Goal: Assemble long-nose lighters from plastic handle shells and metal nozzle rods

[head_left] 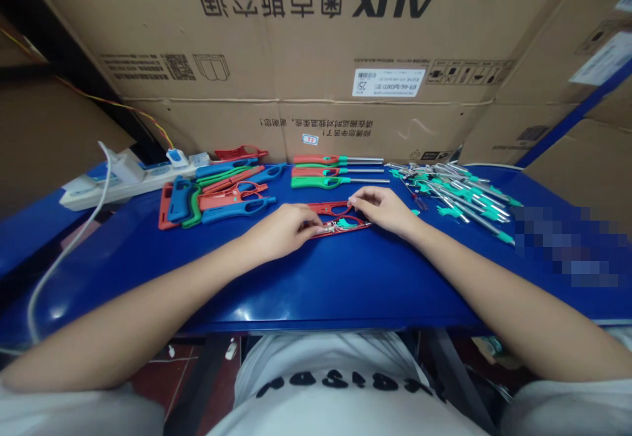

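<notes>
Two red lighter casing halves lie side by side on the blue table in front of me. In the nearer casing half (359, 227) sit a green trigger (345, 223) and thin white wires. My left hand (284, 230) has thumb and fingers closed at the left end of this half, over a small pale part. Just behind it is the farther casing half (326, 209), empty inside as far as I can see. My right hand (382, 208) pinches the right end of that farther half with thumb and forefinger. The fingers partly cover both ends.
Three assembled lighters (316, 183) lie in a row behind my hands. Loose red, blue and green casings (232, 211) are piled at left, near a white power strip (123, 186). Metal tubes with green parts (464, 192) heap at right. A large cardboard box (296, 41) walls the back.
</notes>
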Tool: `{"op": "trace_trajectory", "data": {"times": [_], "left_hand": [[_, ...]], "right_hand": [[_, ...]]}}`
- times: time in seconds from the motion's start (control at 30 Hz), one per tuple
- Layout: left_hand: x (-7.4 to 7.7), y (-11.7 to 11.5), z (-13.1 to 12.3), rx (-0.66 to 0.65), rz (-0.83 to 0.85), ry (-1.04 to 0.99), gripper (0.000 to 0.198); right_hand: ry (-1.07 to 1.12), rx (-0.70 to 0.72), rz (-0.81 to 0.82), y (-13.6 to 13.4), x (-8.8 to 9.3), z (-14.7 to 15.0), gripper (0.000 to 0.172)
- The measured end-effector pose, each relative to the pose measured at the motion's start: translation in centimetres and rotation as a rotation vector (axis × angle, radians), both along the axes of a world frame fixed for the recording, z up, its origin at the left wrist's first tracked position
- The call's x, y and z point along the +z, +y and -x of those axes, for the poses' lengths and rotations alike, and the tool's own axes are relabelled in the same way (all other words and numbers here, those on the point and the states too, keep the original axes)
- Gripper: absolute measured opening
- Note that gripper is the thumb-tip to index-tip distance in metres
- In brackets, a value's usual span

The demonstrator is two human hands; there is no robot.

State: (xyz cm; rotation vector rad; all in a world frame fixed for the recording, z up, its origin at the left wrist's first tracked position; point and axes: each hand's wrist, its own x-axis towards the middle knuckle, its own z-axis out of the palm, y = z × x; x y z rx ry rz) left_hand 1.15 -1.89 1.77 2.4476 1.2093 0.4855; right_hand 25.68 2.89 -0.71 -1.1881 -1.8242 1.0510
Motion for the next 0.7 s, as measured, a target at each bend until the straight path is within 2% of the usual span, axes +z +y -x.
{"op": "trace_trajectory", "data": {"times": [0.2, 0.27, 0.43, 0.7], "left_hand": [[0.3, -0.1, -0.1, -0.037, 0.014, 0.016, 0.02], [0.4, -0.2, -0.2, -0.042, 0.01, 0.019, 0.02], [0.4, -0.4, -0.2, -0.034, -0.012, 0.043, 0.019], [0.1, -0.6, -0.3, -0.002, -0.018, 0.038, 0.015]], "right_hand": [[-0.197, 0.08, -0.401, -0.7, -1.1, 0.7, 0.026], [-0.26, 0.092, -0.483, -0.9, -1.4, 0.9, 0.027], [-0.337, 0.086, -0.511, -0.9, -1.7, 1.0, 0.031], [-0.311, 0.114, -0.496, -0.9, -1.5, 1.0, 0.029]]}}
